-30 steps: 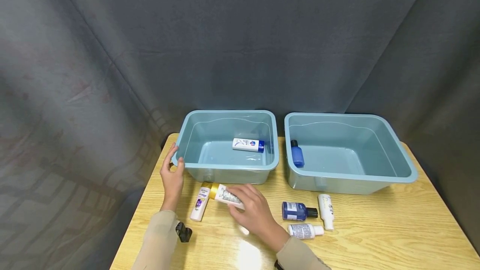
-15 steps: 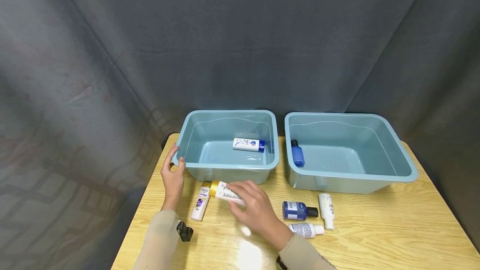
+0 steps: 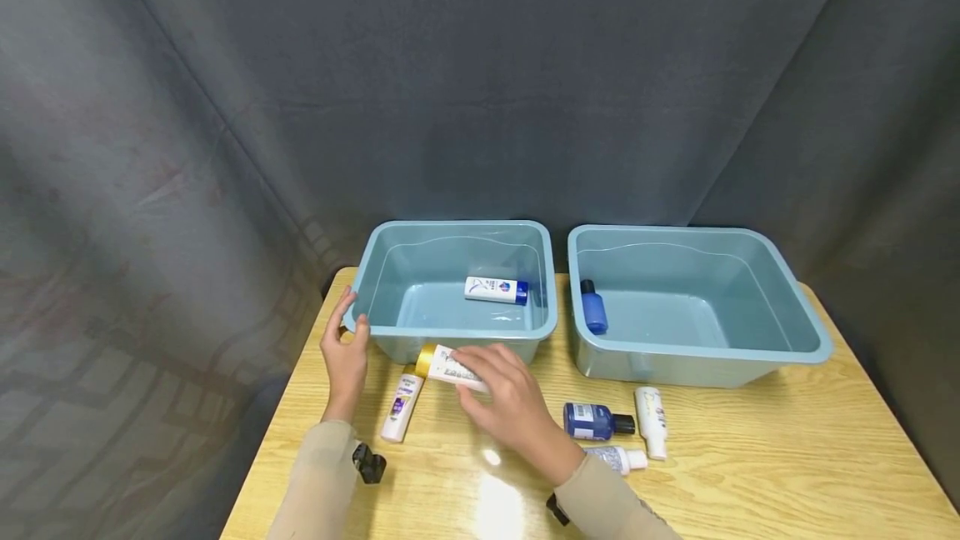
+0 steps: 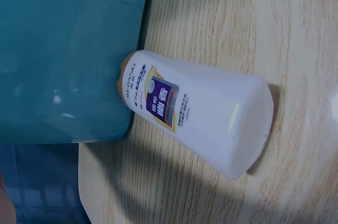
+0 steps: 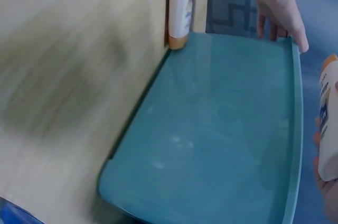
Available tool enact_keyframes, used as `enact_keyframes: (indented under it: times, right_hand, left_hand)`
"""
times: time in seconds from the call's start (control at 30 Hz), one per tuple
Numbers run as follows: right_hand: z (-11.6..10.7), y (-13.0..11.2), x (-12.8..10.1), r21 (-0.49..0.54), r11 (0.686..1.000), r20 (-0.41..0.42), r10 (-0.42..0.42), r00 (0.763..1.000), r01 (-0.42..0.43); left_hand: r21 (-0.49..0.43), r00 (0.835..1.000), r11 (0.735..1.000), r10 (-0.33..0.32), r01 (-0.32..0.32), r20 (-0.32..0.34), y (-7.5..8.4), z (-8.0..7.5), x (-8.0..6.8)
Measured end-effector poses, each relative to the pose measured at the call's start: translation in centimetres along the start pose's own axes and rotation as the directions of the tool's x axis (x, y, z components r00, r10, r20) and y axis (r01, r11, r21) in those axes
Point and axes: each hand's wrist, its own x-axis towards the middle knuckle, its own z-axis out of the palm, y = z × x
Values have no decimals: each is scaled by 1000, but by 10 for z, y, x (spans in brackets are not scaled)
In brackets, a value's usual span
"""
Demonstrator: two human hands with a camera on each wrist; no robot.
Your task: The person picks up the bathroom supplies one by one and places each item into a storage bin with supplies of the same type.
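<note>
In the head view my right hand (image 3: 506,398) holds a white bottle with a gold cap (image 3: 453,367) by its lower half, raised in front of the left blue bin (image 3: 457,332). The same bottle (image 5: 328,123) shows at the right edge of the right wrist view. My left hand (image 3: 347,361) grips the front left corner of that bin's rim, thumb and fingers on either side. Below it a similar white bottle with a purple label (image 4: 195,108) lies on the table, cap end against the bin. A white bottle with a blue cap (image 3: 495,290) lies inside the bin.
A second blue bin (image 3: 697,352) stands to the right, with a blue bottle (image 3: 595,312) inside. Before it lie a dark blue bottle (image 3: 588,422), a white bottle (image 3: 651,419) and a patterned bottle with a white cap (image 3: 611,458). A grey curtain (image 3: 480,107) hangs behind the table.
My right hand has lifted the gold-capped bottle slightly up and toward the left bin, away from the bottle lying on the table. My left hand stays at the bin's corner.
</note>
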Motion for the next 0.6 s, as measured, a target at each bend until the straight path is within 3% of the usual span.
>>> enact_keyframes:
  times: [0.6]
  right_hand:
    - [-17,11,32,-34,995,37,99,994,-98]
  left_hand:
    - [8,1000,1000,-12,13,-14,1,1,0]
